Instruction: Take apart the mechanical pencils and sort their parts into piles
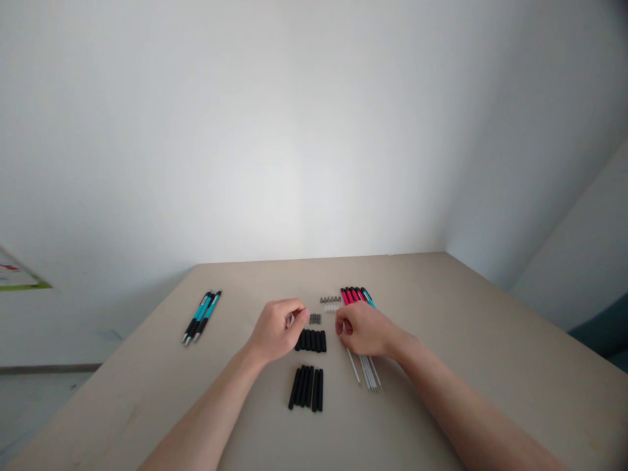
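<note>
My left hand [282, 327] is closed, thumb against the fingers, at the left end of the upper row of short black tubes [313, 341]; anything in the pinch is too small to tell. My right hand [360, 327] is closed too, above the white refills [370, 376]. One refill [354, 367] runs down from below its fingers, and whether the hand grips it is unclear. Small springs [315, 318] lie between my hands. Behind them are clear pieces [331, 307] and metal tips [330, 299]. Pink barrels [351, 296] and a teal one [367, 297] are partly hidden behind my right hand.
Several longer black tubes [307, 388] lie nearer to me on the beige table [255, 281]. Three teal and black pens [202, 316] are at the left. A white wall stands behind the table, and a dark teal object [601, 327] is at the right edge.
</note>
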A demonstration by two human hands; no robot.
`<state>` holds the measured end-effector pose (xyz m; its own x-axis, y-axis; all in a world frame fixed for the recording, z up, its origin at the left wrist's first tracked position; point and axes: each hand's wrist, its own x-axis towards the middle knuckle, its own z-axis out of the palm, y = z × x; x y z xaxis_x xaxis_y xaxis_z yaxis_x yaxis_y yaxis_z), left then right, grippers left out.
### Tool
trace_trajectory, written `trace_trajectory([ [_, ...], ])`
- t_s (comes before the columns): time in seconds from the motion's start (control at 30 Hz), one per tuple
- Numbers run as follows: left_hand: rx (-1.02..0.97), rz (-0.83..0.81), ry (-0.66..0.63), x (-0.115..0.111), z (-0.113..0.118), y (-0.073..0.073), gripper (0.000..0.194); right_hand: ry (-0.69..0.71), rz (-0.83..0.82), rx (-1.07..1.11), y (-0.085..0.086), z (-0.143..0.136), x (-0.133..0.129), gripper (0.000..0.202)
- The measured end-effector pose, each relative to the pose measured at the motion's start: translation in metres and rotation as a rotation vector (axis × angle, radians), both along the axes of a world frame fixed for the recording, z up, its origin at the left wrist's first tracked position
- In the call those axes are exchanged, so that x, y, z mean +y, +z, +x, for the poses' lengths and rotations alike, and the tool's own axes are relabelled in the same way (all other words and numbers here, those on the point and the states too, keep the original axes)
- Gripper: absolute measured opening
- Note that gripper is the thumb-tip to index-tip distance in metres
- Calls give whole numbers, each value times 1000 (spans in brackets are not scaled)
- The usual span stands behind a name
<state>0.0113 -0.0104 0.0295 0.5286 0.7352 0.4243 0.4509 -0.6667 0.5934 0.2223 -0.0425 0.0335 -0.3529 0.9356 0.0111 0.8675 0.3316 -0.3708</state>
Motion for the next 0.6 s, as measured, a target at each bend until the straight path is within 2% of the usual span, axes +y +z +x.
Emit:
trace_trajectory([
  [0.3, 3, 19, -2, -1, 0, 1, 28, -110, 8, -24, -3, 3, 1, 27],
  [0.6, 3, 14, -1, 0, 0, -1, 28, -125, -17, -74, 0, 3, -1, 26],
])
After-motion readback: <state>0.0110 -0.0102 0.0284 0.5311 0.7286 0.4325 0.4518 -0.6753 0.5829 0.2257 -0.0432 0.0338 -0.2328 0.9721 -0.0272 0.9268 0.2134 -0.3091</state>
